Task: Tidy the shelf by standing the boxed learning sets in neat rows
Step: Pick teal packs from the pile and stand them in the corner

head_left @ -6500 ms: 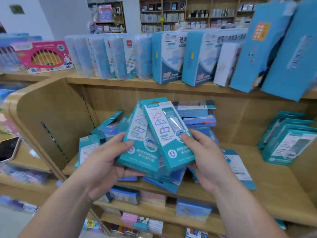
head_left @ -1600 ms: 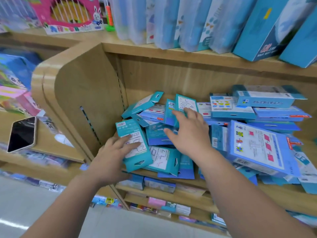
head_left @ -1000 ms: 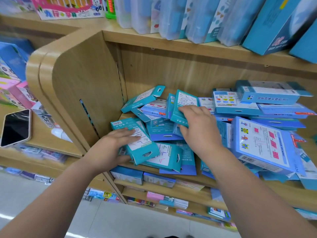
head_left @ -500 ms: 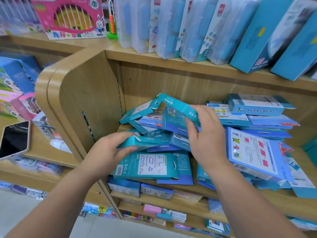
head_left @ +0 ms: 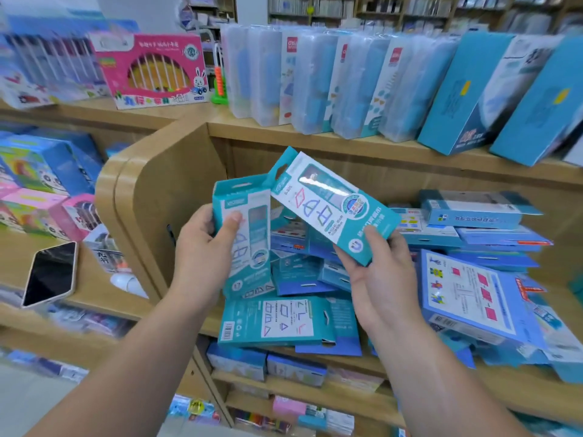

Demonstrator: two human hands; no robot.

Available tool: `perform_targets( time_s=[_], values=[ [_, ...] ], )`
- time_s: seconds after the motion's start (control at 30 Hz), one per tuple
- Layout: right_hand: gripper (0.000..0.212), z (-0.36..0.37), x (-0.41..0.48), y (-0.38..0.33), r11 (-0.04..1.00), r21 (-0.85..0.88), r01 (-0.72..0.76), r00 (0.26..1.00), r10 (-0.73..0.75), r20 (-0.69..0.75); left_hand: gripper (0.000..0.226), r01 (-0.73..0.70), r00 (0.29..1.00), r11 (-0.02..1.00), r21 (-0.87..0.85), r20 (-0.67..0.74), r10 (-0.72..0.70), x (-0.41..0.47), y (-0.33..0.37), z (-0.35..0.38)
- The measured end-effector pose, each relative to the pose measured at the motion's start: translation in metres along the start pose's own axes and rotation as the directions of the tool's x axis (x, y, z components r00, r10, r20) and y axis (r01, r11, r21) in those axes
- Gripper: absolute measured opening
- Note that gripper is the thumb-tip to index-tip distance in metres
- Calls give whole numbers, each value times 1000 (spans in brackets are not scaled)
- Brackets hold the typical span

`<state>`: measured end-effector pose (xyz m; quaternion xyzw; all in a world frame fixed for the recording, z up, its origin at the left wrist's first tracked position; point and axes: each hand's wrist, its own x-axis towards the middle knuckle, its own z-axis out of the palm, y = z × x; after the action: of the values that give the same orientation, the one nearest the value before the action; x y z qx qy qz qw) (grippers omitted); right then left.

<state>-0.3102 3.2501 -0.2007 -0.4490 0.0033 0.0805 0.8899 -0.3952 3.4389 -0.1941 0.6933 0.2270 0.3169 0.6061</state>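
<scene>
L hand gripped a teal box upright, thumb across its front, fingers behind. R hand clasped a 2nd box by its lower end, tilted, top leaning left and overlapping the other's top corner. Both were held up in front of the shelf, above a jumbled pile of teal & blue boxes lying flat on it. A phone lay on the shelf to the left.

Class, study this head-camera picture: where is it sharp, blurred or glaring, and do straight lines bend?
Head view: sharpest at the centre, on the teal box the right hand holds; a white glare streak crosses its clear window; the far left and upper right edges smear with blur; the forearms stretch toward the bottom corners, wide-angle distortion.
</scene>
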Motion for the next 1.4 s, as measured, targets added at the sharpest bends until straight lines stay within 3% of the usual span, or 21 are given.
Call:
perform_targets(
  time_s=[0.17,0.27,0.33,0.43,0.53,0.6,0.73,0.87,0.93,1.03,1.23,1.4],
  values=[
    [54,-9,-6,3,946,-321,44,986,11,167,19,69,997,976,-205,-9,-72,-5,17,14],
    [52,-17,-6,0,898,-438,44,984,38,177,23,120,992,961,-247,-2,-124,-9,24,18],
    [46,-20,-4,-3,908,-418,40,994,5,106,24,146,988,956,-254,-14,-154,-11,25,20],
    [38,-24,-3,-10,971,-239,21,1000,-20,9,25,183,979,946,-269,-42,-201,-17,24,24],
    [36,-27,-8,-20,999,-27,-46,998,48,44,25,225,969,925,-304,-31,-246,-28,27,34],
    [43,-33,-15,-26,994,-30,-105,987,108,122,25,234,969,914,-332,0,-248,-36,33,45],
    [50,-54,-26,-40,950,-300,-87,962,158,222,24,217,976,902,-374,64,-208,-58,52,75],
    [26,-82,-32,-73,910,-410,66,979,19,202,25,153,988,909,-388,76,-134,-90,73,112],
    [27,-103,-36,-96,870,-471,149,970,-36,239,25,125,992,903,-412,83,-99,-109,83,135],
    [44,-141,-40,-130,825,-507,251,943,-90,321,22,66,992,916,-395,121,-19,-138,96,177],
    [41,-235,-38,-188,773,-542,331,928,-164,334,12,45,948,937,-348,309,69,-195,109,272],
    [39,-315,-32,-225,701,-641,312,948,-186,257,35,58,911,942,-330,404,85,-237,103,351]
  ],
)
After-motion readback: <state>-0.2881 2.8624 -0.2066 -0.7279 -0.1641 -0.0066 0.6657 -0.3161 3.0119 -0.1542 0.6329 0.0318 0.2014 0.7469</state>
